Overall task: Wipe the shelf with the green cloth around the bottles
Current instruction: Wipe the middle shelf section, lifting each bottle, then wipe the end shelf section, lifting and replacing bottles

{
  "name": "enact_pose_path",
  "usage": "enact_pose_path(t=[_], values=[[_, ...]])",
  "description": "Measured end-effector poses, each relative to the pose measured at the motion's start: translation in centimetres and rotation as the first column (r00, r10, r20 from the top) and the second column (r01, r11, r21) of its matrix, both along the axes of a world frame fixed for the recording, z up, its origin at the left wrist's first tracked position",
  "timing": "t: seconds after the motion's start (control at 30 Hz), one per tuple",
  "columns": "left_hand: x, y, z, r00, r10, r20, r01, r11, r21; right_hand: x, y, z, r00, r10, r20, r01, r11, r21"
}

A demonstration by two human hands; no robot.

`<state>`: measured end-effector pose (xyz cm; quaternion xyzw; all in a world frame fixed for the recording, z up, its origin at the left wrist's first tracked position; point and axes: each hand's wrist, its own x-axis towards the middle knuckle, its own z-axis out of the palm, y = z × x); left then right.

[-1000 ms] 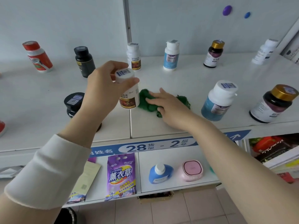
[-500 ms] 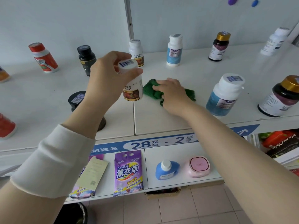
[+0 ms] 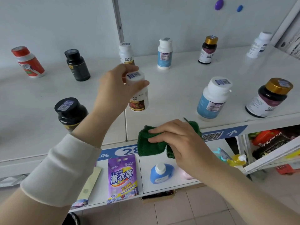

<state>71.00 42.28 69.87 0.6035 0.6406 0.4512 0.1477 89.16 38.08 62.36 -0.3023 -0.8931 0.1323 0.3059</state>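
Note:
My left hand (image 3: 116, 88) grips a small white bottle (image 3: 139, 98) by its cap and holds it above the white shelf (image 3: 178, 88). My right hand (image 3: 180, 140) holds the green cloth (image 3: 150, 146) at the shelf's front edge, and part of the cloth hangs over the blue label strip. Several bottles stand around on the shelf: a black one (image 3: 69, 112) by my left forearm, a blue-and-white one (image 3: 212, 98) to the right, a gold-capped dark one (image 3: 269, 98) at the far right.
Along the back stand a red bottle (image 3: 28, 62), a black bottle (image 3: 78, 65), a white bottle (image 3: 126, 53), a blue-label bottle (image 3: 164, 53), a gold-capped bottle (image 3: 207, 50) and a white bottle (image 3: 259, 45). The lower shelf carries a purple detergent bag (image 3: 122, 177) and a blue bottle (image 3: 160, 172).
My right hand has drawn the green cloth from the middle of the shelf towards me, to the front edge. My left hand still holds the white bottle lifted.

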Motion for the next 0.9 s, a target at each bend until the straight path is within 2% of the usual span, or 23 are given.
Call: enact_pose_path(t=[0.07, 0.17, 0.23, 0.3, 0.37, 0.4, 0.47, 0.5, 0.53, 0.57, 0.6, 0.67, 0.73, 0.77, 0.83, 0.9], values=[[0.8, 0.3, -0.4, 1.000, -0.027, 0.001, 0.027, 0.999, -0.017, 1.3, -1.1, 0.5, 0.998, -0.030, -0.053, 0.025, 0.995, -0.101], [1.7, 0.7, -1.0, 0.998, -0.055, 0.026, 0.056, 0.998, -0.029, 3.2, -2.5, 1.6, 0.951, -0.201, -0.234, 0.073, 0.884, -0.462], [2.2, 0.9, -1.3, 0.999, -0.050, 0.017, 0.050, 0.999, -0.022, 4.5, -2.7, 1.7, 0.846, -0.385, -0.368, 0.000, 0.691, -0.723], [2.7, 1.1, -1.5, 1.000, -0.029, 0.007, 0.029, 0.999, -0.028, 5.6, -2.6, 1.4, 0.700, -0.537, -0.470, -0.232, 0.452, -0.861], [3.2, 1.0, -1.8, 1.000, 0.003, 0.007, -0.002, 0.999, -0.049, 6.5, -2.6, 1.1, 0.588, -0.650, -0.481, -0.417, 0.267, -0.869], [3.3, 0.6, -1.9, 0.999, 0.036, -0.026, -0.036, 0.999, -0.023, 6.9, -2.8, 1.1, 0.551, -0.684, -0.479, -0.481, 0.209, -0.851], [4.0, -1.3, -1.9, 0.988, 0.104, -0.113, -0.086, 0.985, 0.152, 7.9, -2.9, 0.8, 0.487, -0.711, -0.507, -0.610, 0.139, -0.780], [4.7, -2.7, -2.0, 0.987, 0.120, -0.108, -0.089, 0.962, 0.258, 8.4, -3.0, 0.5, 0.457, -0.712, -0.534, -0.671, 0.118, -0.732], [5.7, -4.2, -2.6, 0.993, 0.108, -0.053, -0.085, 0.942, 0.325, 9.1, -3.1, 0.2, 0.434, -0.712, -0.552, -0.715, 0.101, -0.692], [7.1, -5.9, -3.3, 0.997, 0.060, 0.054, -0.075, 0.943, 0.326, 9.9, -3.2, -0.2, 0.422, -0.713, -0.560, -0.743, 0.082, -0.664], [8.9, -7.6, -4.2, 0.981, 0.007, 0.193, -0.060, 0.962, 0.266, 10.7, -3.3, -0.5, 0.417, -0.718, -0.557, -0.760, 0.060, -0.647], [12.8, -10.3, -6.3, 0.881, -0.016, 0.472, 0.016, 1.000, 0.003, 12.0, -3.7, -0.9, 0.426, -0.731, -0.533, -0.775, 0.009, -0.632], [16.5, -11.9, -7.6, 0.738, 0.054, 0.673, 0.193, 0.938, -0.287, 13.6, -3.9, -1.3, 0.439, -0.727, -0.527, -0.783, -0.022, -0.622], [17.9, -12.2, -8.0, 0.642, 0.087, 0.762, 0.300, 0.886, -0.354, 14.3, -4.0, -1.4, 0.450, -0.716, -0.533, -0.786, -0.034, -0.617], [20.0, -12.3, -8.0, 0.505, 0.105, 0.857, 0.414, 0.842, -0.347, 15.9, -4.0, -1.8, 0.462, -0.716, -0.523, -0.785, -0.055, -0.617], [21.4, -12.1, -7.8, 0.509, 0.094, 0.856, 0.345, 0.888, -0.303, 17.3, -4.1, -2.0, 0.481, -0.708, -0.517, -0.788, -0.090, -0.610]])
